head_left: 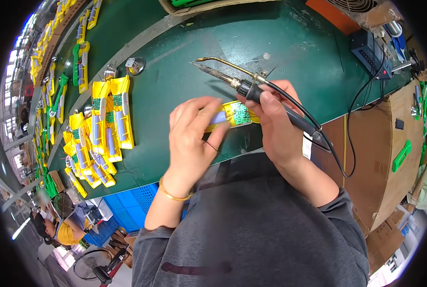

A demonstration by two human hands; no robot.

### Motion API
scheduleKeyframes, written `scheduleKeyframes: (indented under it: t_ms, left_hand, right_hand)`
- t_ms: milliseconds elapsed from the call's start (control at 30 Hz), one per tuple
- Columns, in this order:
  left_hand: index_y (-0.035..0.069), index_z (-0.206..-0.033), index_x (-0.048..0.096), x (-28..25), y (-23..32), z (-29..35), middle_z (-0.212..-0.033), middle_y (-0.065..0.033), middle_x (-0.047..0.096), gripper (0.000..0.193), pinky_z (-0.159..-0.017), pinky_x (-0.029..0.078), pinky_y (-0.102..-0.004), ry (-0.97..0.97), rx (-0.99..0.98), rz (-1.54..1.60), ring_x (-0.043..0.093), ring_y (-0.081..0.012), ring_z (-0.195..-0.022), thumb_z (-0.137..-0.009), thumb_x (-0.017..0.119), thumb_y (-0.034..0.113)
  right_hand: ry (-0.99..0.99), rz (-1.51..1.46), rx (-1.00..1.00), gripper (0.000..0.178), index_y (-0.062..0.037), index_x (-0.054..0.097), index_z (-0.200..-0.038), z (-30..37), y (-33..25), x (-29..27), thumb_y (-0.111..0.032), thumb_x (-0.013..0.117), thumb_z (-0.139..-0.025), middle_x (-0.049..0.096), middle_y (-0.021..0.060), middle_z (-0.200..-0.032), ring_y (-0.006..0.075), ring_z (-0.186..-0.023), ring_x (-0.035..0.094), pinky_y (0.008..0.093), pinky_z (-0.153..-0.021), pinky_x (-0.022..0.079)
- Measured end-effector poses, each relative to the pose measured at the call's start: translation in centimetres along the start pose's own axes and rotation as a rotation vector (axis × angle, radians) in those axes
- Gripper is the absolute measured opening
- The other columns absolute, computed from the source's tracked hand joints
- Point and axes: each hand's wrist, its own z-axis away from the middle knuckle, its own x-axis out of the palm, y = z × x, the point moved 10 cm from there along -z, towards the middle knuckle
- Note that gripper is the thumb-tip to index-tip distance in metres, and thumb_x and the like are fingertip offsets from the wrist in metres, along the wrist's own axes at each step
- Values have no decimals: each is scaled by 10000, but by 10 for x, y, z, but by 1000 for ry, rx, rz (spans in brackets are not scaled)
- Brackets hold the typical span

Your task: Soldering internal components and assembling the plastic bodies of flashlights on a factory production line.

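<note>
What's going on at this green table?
A person's right hand holds a black-handled soldering iron with a thin brass tube alongside. The left hand grips a yellow plastic casing carrying a pale blue cylindrical cell and a green circuit board; the iron's tip is clear of the board. Similar yellow casings lie piled to the left on the dark green table.
</note>
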Motion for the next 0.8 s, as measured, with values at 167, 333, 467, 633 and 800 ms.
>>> scheduleKeyframes:
  t_ms: [167,333,467,633,800]
  left_hand:
    - [23,-860,683,3,16,-8,-803,-72,644,179,-628,458,-266,165,91,148,578,-190,-712,-693,729,-25]
    - [42,-815,687,7,3,-5,-748,-66,620,144,-543,452,-285,148,-51,336,582,-191,-630,-689,726,-16]
    - [20,-801,672,9,14,-7,-784,-78,574,133,-553,451,-280,121,30,198,560,-182,-622,-688,716,-33]
    - [-1,-817,672,16,8,-4,-865,-86,532,102,-599,472,-246,47,-104,145,560,-146,-689,-724,691,-38]
    - [-8,-819,669,18,8,-8,-915,-96,544,85,-580,484,-237,-27,-169,78,562,-142,-683,-740,668,-40]
  right_hand:
    - [46,-39,20,153,-17,478,-991,-5,5,-4,-135,533,-912,588,85,-904,168,-883,601,396,-928,474]
    - [42,-16,21,157,-18,476,-999,-5,3,-4,-134,536,-913,587,93,-922,176,-885,609,386,-907,483]
    - [40,-20,-19,189,-23,450,-1022,15,-22,-12,-143,538,-904,585,131,-938,215,-810,619,371,-803,513]
    - [43,104,-169,205,-6,468,-1004,49,-55,-53,-49,589,-844,604,86,-803,119,-713,596,259,-663,486]
    - [-88,633,-105,211,-21,439,-965,70,-42,-69,-109,589,-847,570,118,-898,123,-701,565,255,-635,471]
